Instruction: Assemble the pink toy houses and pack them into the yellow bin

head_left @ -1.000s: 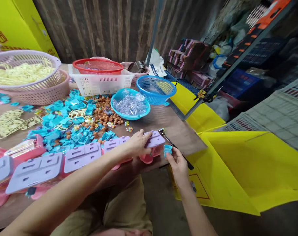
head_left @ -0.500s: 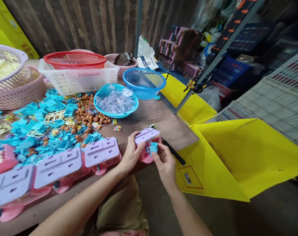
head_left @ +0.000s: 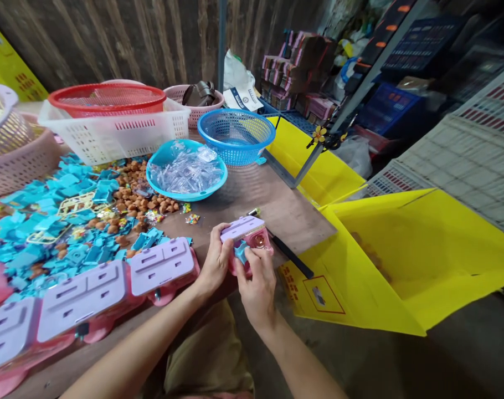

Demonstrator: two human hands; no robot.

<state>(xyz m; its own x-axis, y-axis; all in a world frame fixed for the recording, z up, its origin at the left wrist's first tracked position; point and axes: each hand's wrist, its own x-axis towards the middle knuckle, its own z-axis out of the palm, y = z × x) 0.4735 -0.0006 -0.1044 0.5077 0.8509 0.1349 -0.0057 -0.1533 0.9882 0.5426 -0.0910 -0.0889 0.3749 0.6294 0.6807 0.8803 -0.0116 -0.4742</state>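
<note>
Toy [head_left: 247,235] of pink plastic with a lilac top sits at the near edge of the surface [head_left: 277,208], gripped from both sides. Left hand [head_left: 214,261] clasps its left end, fingers wrapped round the lilac top. Right hand [head_left: 258,285] is closed on its front, pressing a small blue piece [head_left: 240,252] against the pink body. Just beside the toy, to the right, a black tool [head_left: 291,256] lies across the corner of the surface. Further left along the near edge stands a row of finished toys [head_left: 163,269] of the same kind. Behind them spreads a heap of blue parts [head_left: 69,194] mixed with brown beads [head_left: 129,180]. A blue bowl [head_left: 186,174] of clear pieces stands beyond, near a blue basket [head_left: 236,134]. Right of the surface a yellow box [head_left: 422,266] stands open.
</note>
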